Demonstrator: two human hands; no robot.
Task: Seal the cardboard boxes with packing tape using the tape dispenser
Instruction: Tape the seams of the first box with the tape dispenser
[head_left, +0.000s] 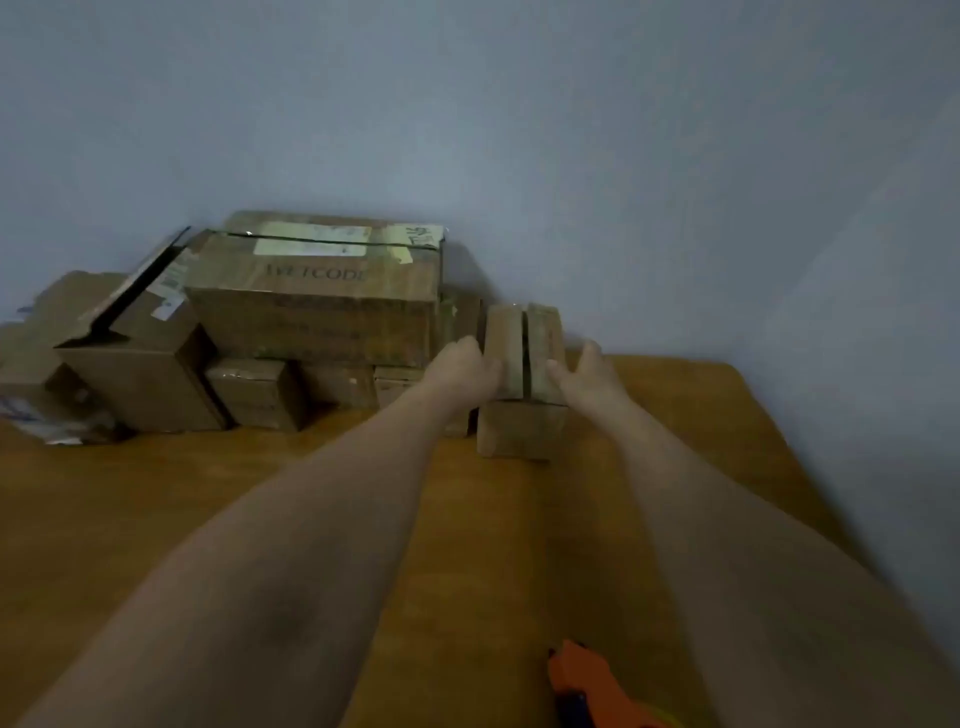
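Your left hand (465, 366) has its fingers curled and looks to grip the left edge of the small brown cardboard box (522, 428). Your right hand (589, 376) lies loose and straight-fingered against the box's right side. The box stands at the far end of the wooden table (208, 519), just beside the stack topped by a large brown cardboard box (311, 306) that already carries tape. Its two top flaps (503, 353) stand up with a dark gap between them, so it is not yet ready for sealing.

The orange plastic tape dispenser (582, 675) lies on the table close to your body, well apart from the box and from both hands.

Watch these risks:

- The flaps may spring back up once you let go to fetch the dispenser, since nothing else holds them down.
- If you fold them unevenly, the seam will stay open or overlap, and the tape will bridge a gap and wrinkle.
- The box looks light, so a one-sided push from your curled left hand could slide or tip it into the stack.
- At full reach you have little downward force, so bringing the box nearer the dispenser first seems wiser.
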